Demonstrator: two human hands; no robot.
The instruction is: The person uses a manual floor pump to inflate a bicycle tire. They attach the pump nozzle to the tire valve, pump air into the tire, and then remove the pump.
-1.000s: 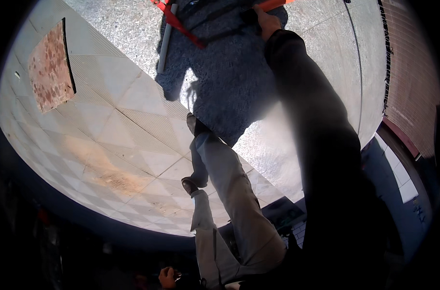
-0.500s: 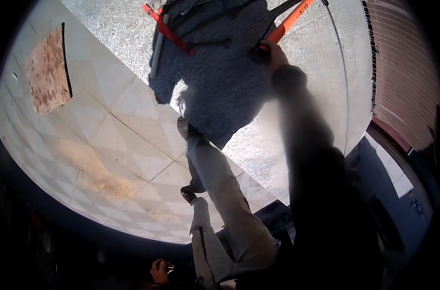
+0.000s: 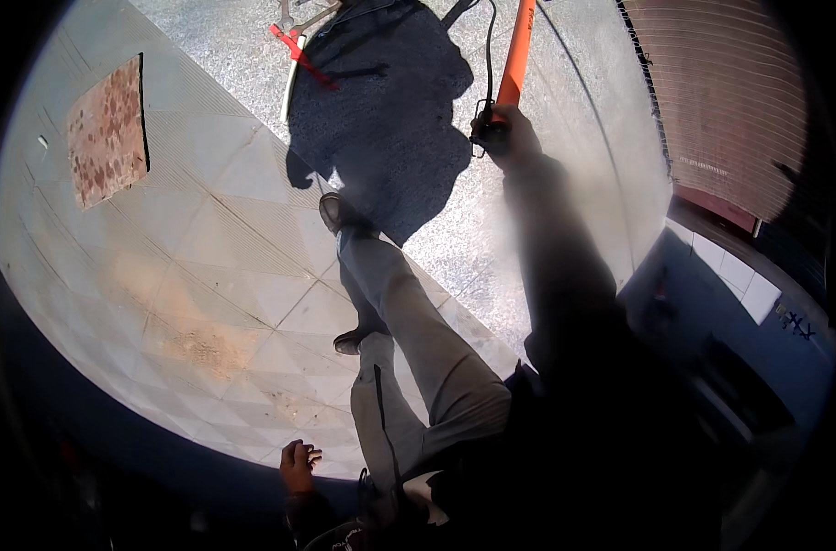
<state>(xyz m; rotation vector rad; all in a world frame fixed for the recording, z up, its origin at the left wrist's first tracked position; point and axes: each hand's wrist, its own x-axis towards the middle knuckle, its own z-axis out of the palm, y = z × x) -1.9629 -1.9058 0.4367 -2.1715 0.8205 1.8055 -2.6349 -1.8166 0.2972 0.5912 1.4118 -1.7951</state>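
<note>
My right hand (image 3: 517,136) is wrapped round the black lower end of an orange tube-bodied pump (image 3: 517,64). A black hose (image 3: 490,55) runs up beside the tube, and a wire bracket sticks out at the black end. The pump's upper end is cut off by the picture's top. Low in the picture, my left hand (image 3: 297,466) hangs beside my legs, its fingers loosely bent and apart with nothing seen in them. A red tool (image 3: 300,55) and a pale bar (image 3: 292,83) lie on the ground ahead.
Metal tools (image 3: 310,16) lie by the red one at the top edge. My shadow (image 3: 381,119) covers rough paving. Patterned tiles (image 3: 225,248) with a sandy patch (image 3: 207,344) spread left, near a reddish mat-like slab (image 3: 110,133). A brown ribbed shutter (image 3: 726,101) stands at right.
The view has shifted. My right hand, still gripping the pump, sits lower and further left, with the tube more upright. My left hand has come higher and its fingers have loosened.
</note>
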